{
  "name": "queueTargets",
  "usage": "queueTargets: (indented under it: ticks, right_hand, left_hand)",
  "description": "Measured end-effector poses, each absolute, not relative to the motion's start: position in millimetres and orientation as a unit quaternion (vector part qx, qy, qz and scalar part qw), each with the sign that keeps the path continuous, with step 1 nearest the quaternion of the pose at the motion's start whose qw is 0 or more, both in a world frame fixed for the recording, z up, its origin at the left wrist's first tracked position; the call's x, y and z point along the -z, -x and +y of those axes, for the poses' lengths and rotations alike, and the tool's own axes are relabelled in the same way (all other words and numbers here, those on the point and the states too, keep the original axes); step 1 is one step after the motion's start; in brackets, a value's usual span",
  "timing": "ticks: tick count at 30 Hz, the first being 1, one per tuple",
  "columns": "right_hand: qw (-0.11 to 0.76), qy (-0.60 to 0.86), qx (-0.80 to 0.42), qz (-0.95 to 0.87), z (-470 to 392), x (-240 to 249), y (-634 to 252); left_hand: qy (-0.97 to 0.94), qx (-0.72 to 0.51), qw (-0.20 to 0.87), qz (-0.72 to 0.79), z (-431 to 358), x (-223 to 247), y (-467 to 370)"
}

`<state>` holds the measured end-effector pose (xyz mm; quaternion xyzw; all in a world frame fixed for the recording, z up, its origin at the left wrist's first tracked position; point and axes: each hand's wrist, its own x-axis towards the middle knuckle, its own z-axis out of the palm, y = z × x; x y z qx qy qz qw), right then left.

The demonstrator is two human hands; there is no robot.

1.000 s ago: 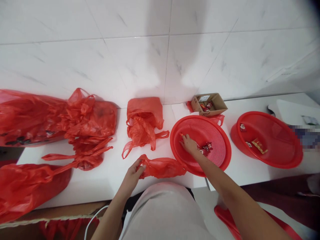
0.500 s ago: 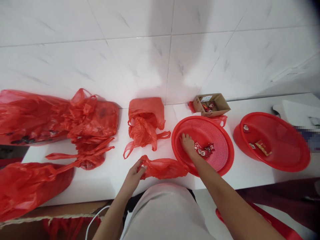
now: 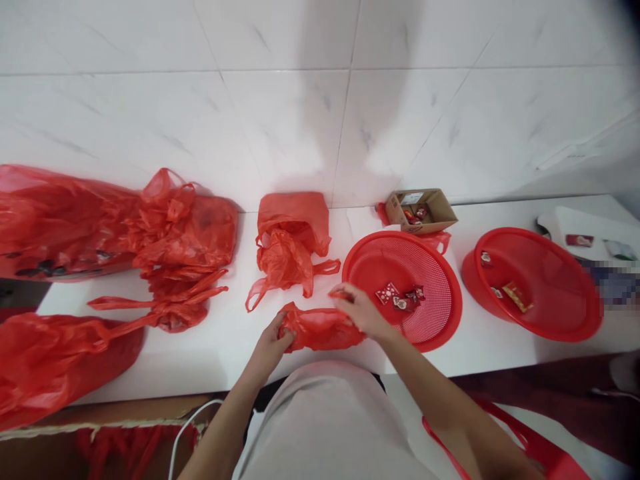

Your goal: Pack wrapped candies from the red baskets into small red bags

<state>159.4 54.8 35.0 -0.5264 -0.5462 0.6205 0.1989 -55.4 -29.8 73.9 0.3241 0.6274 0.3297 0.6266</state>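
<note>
My left hand (image 3: 274,339) pinches the left edge of a red plastic bag (image 3: 323,330) lying at the table's front edge. Over the bag's right end is my right hand (image 3: 359,312), its fingers closed around something small and red that I cannot make out. To its right stands a red mesh basket (image 3: 454,310), with several small red packets (image 3: 400,302) on its bottom. Behind the bag sits a pile of red plastic bags (image 3: 287,257).
Full red bags (image 3: 190,230) crowd the left side. A small cardboard box (image 3: 437,217) with red packets stands by the wall. At the right are a red basin (image 3: 565,293) holding a few packets, and dark red clothing of another person (image 3: 540,387). An open carton (image 3: 115,407) is at lower left.
My right hand has come out of the mesh basket, moving left to the bag's right end, with something red at its fingertips. My left hand stays on the bag.
</note>
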Motion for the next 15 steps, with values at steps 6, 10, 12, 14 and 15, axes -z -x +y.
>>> queueTargets:
  ticks: [6,10,12,14,15]
  right_hand:
    - [0.161,0.538,-0.755,-0.340,13,2,-110]
    - [0.184,0.574,-0.740,-0.297,18,21,-117]
    - [0.187,0.568,-0.748,-0.289,20,17,-124]
    - [0.188,0.556,-0.758,-0.284,19,9,-126]
    - [0.189,0.551,-0.763,-0.282,17,5,-125]
  left_hand:
    - [-0.354,-0.321,0.639,0.603,-39,-88,56]
    - [-0.342,-0.329,0.596,0.647,-52,-86,75]
    - [-0.335,-0.330,0.584,0.661,-57,-83,83]
    - [-0.335,-0.329,0.581,0.665,-60,-80,85]
    - [-0.337,-0.330,0.582,0.662,-60,-78,85]
